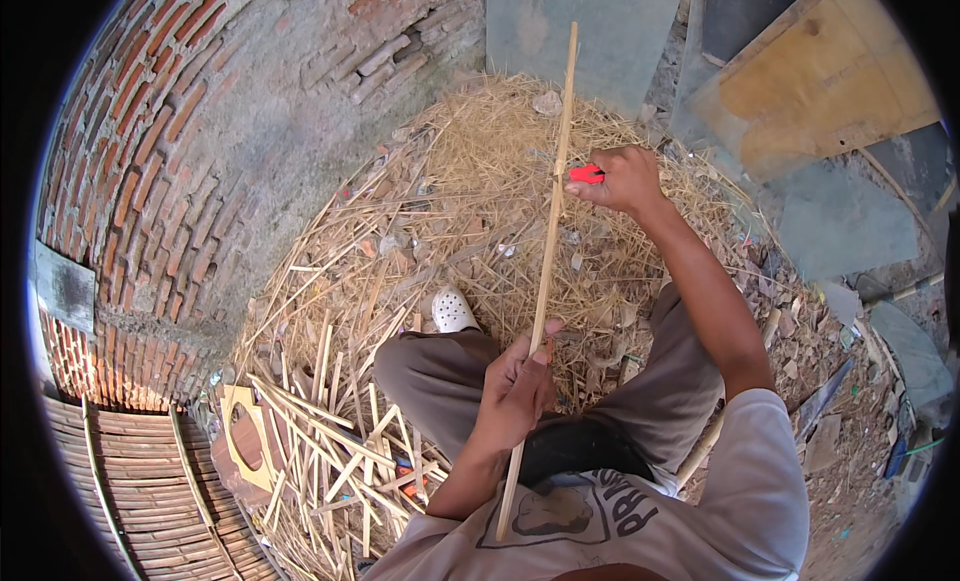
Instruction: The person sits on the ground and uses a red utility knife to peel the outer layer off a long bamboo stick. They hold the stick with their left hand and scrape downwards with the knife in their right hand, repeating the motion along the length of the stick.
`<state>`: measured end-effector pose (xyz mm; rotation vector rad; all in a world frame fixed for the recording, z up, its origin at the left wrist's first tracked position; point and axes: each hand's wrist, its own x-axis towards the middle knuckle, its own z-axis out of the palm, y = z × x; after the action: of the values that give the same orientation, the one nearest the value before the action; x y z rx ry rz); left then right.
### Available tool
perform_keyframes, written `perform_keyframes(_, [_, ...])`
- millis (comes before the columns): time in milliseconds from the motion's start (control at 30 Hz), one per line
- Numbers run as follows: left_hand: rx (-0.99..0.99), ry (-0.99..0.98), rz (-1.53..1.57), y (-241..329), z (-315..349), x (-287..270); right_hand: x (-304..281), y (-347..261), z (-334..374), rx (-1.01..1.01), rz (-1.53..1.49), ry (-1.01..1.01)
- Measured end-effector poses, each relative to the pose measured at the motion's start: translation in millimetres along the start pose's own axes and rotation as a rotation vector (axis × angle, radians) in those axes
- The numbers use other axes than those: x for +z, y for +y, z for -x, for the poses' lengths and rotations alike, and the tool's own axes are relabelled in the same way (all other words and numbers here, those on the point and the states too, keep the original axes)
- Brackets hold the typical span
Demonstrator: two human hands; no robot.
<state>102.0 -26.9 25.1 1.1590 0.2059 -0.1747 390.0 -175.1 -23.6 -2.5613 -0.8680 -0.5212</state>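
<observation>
A long, thin, pale bamboo strip point(553, 226) runs from my chest out to the far wall side, held upright-slanting before me. Around its lower part my left hand point(518, 383) is closed, thumb along the strip. Farther out, my right hand point(625, 178) is wrapped round a red-handled tool point(586, 174), which meets the strip at about its upper third. The tool looks like a small knife or cutter; its blade is too small to make out. Both of my bent legs point(440, 373) lie below the strip, and a white clog with holes point(453, 309) shows on one foot.
Cut bamboo strips point(345, 461) are heaped at my left, with an orange item point(405, 473) among them. Shavings point(480, 141) cover the ground ahead. A brick wall point(160, 171) rises at left above a slatted bamboo panel point(150, 491). Flat sheets point(815, 71) lean at far right.
</observation>
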Motion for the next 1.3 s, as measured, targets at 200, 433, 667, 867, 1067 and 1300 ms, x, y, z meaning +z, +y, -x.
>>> perform_keyframes(200, [-0.075,-0.119,0.007,7,57,-14,-3,141,-6,0.905,-0.181,0.093])
perform_keyframes(433, [0.085,0.058,0.133,14,-4,-14,-30,5,0,0.459,-0.323,-0.101])
perform_keyframes(667, [0.065,-0.059,0.297,14,-14,-6,-34,-57,37,-0.276,-0.400,-0.007])
perform_keyframes(867, [0.033,-0.031,0.096,17,-11,-2,-34,-57,32,-0.114,-0.290,0.062])
perform_keyframes(1067, [0.021,-0.042,0.054,21,-5,0,-28,-60,34,-0.204,-0.252,0.131])
perform_keyframes(1300, [-0.022,-0.062,-0.028,9,-1,10,-9,-13,14,-0.013,-0.108,0.143])
